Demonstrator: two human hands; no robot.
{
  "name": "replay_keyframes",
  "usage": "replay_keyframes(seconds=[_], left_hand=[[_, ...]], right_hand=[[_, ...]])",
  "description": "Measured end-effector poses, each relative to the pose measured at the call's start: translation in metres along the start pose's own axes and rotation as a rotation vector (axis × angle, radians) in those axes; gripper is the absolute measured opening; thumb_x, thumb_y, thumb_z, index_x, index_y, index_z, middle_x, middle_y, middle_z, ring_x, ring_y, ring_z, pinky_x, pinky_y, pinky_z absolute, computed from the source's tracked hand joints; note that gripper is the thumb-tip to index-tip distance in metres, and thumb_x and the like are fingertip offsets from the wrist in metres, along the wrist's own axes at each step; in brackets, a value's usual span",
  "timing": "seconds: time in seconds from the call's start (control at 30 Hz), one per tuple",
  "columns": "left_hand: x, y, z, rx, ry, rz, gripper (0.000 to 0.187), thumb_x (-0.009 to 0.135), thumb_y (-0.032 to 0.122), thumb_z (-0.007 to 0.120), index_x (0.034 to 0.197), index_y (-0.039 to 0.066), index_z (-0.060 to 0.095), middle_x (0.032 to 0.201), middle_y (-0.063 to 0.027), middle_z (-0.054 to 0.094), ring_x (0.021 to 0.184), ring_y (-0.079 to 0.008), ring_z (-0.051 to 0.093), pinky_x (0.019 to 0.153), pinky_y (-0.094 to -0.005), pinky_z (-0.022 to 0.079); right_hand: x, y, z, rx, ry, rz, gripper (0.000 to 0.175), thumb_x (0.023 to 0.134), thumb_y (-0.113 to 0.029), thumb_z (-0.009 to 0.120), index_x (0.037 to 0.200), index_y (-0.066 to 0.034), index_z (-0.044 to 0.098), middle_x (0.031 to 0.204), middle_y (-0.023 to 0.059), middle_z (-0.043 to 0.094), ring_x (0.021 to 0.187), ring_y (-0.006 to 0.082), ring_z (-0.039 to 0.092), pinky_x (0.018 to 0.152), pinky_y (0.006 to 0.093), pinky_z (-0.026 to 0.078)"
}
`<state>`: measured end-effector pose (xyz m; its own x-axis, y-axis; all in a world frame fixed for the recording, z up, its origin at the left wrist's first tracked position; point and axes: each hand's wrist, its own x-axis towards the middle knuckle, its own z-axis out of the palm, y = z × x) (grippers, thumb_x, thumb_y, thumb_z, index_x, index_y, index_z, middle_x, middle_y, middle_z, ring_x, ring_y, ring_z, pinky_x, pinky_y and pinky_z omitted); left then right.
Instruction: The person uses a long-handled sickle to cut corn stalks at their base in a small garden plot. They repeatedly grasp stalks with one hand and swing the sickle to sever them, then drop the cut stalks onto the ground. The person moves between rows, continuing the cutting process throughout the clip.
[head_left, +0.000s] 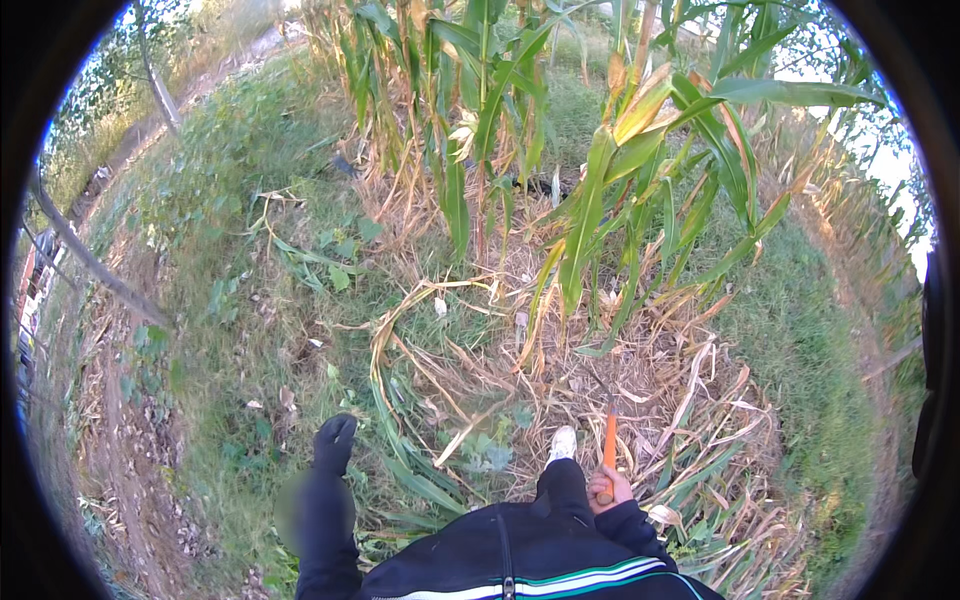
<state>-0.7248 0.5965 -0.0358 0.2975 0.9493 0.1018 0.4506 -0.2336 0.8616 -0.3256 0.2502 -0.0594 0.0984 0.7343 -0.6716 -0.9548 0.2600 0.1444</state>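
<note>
My right hand (611, 486) is bare and closed around the orange handle (610, 442) of a sickle-like tool, held low in front of my right leg. Its thin dark blade (600, 382) points away from me and is hard to make out against the dry straw. Out to the left, my left hand (335, 442) wears a black glove, hangs over the grass and appears to hold nothing. Standing corn stalks (480, 112) rise ahead of me. One leaning stalk at the right bears a pale husked ear of corn (643, 105).
Cut corn stalks (720, 517) lie heaped at my right. Bent stalks (382, 360) curve over the ground ahead. My white shoe (562, 442) stands on dry leaf litter. A thin tree trunk (97, 262) slants at the left, beside a dirt strip (127, 465).
</note>
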Motion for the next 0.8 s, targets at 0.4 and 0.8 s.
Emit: replay_keyframes(seconds=[0.4,0.8], left_hand=[[0.201,0.330,0.246,-0.076,-0.167,0.775,0.083,0.065,0.022,0.074,0.126,-0.007,0.025,0.124,-0.0245,0.038,0.115,-0.0311,0.040,0.096,-0.0384,0.033],[0.365,0.424,0.484,-0.641,-0.064,0.219,0.027,0.071,0.015,0.069,0.090,0.002,0.056,0.070,-0.0026,0.056,0.054,-0.0092,0.051,0.049,-0.0227,0.046]], right_hand=[[0.079,-0.169,0.024,-0.005,0.079,0.013,0.019,0.081,-0.020,0.054,0.078,-0.0066,0.042,0.057,0.0002,0.037,0.046,0.0077,0.039,0.041,0.0191,0.034],[0.118,-0.302,0.033,-0.119,0.243,0.103,0.031,0.086,-0.034,0.043,0.081,-0.0047,0.038,0.062,0.0035,0.038,0.046,0.0112,0.039,0.040,0.0236,0.034]])
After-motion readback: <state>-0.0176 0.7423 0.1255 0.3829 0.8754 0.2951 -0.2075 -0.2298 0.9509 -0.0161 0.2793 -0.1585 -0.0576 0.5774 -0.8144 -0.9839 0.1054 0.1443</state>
